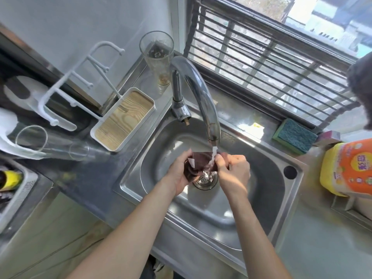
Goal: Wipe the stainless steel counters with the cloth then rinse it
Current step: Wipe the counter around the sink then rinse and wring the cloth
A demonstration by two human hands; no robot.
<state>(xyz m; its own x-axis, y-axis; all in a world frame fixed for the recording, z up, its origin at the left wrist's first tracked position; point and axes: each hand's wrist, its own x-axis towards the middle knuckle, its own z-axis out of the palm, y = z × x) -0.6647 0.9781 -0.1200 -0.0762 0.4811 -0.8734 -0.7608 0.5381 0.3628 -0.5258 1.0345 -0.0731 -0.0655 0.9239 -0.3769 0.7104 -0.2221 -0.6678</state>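
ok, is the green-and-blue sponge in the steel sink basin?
No, the green-and-blue sponge lies on the ledge by the window, outside the steel sink basin.

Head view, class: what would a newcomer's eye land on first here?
First, both hands, left hand and right hand, holding a dark brown cloth under the running tap over the sink drain. Next, the blue-green sponge by the window and the tall glass behind the tap.

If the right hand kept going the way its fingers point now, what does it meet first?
The right hand points leftward into the brown cloth it already pinches; beyond that, the left hand gripping the other side. Depth between them is unclear.
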